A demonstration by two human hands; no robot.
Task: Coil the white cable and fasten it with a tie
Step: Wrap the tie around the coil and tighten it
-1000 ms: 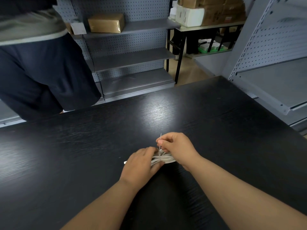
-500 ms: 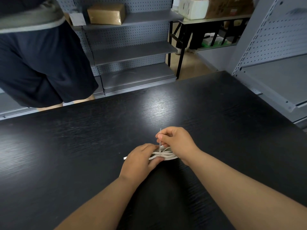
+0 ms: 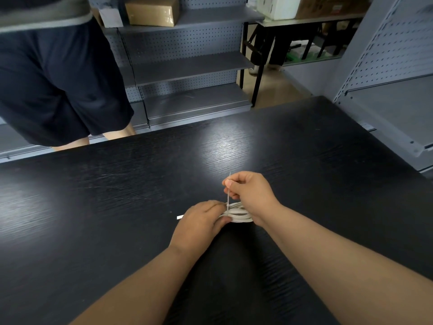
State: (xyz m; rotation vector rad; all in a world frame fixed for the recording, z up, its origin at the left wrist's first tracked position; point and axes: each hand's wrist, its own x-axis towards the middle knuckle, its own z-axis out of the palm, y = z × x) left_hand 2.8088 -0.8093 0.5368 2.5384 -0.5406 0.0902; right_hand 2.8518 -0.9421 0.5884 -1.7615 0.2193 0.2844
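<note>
The white cable (image 3: 237,215) lies as a flat bundle of several loops on the black table (image 3: 117,207). My left hand (image 3: 201,222) covers and pins the bundle's left half; a white cable end (image 3: 180,217) sticks out to its left. A thin white tie (image 3: 228,193) rises straight up from the bundle's middle. My right hand (image 3: 251,194) pinches the tie's upright tail between thumb and forefinger, with its heel over the bundle's right end. The part of the tie around the cable is mostly hidden by my fingers.
A person in dark shorts (image 3: 58,85) stands at the table's far left edge. Grey pegboard shelving (image 3: 187,66) with a cardboard box (image 3: 152,10) is behind. Another grey shelf unit (image 3: 386,102) flanks the table's right side.
My right hand has lifted slightly, so more of the tie's tail stands between it and the bundle. My left hand stays on the cable. The person behind the table has shifted left.
</note>
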